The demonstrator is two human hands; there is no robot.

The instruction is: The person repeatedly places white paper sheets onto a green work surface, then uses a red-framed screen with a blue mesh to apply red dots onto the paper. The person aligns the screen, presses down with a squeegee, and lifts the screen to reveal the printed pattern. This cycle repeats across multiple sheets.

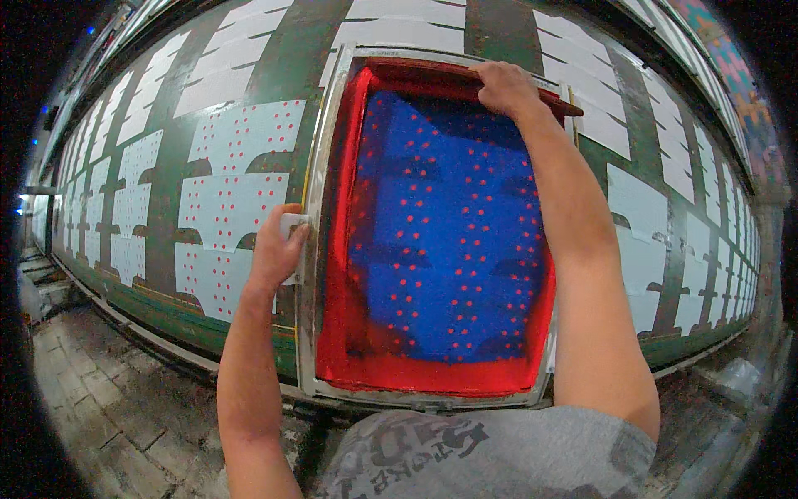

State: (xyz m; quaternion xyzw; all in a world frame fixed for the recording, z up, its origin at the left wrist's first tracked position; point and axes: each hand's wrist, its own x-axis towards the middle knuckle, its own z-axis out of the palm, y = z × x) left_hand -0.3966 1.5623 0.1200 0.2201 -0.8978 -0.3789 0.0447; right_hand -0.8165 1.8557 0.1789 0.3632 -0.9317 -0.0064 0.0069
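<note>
A screen-printing frame (309, 333) lies before me on the long green table, its blue mesh (449, 274) patterned with rows of red dots and bordered in red ink. At the frame's far end, my right hand (507, 87) grips a reddish-brown squeegee (568, 106) that spans the width. The closed fingers partly cover the squeegee. On the near-left side, my left hand (278, 249) is wrapped round a white handle (294, 223) fixed to the frame's outer edge. Through the mesh, dark cut-out shapes of fabric pieces show underneath.
To the left, pale fabric pieces (237, 200) with red dots lie in rows on the green table (283, 66). Plain pale pieces (636, 220) lie to the right, and more white ones (403, 29) beyond the frame. Paved floor (100, 399) runs along the near side.
</note>
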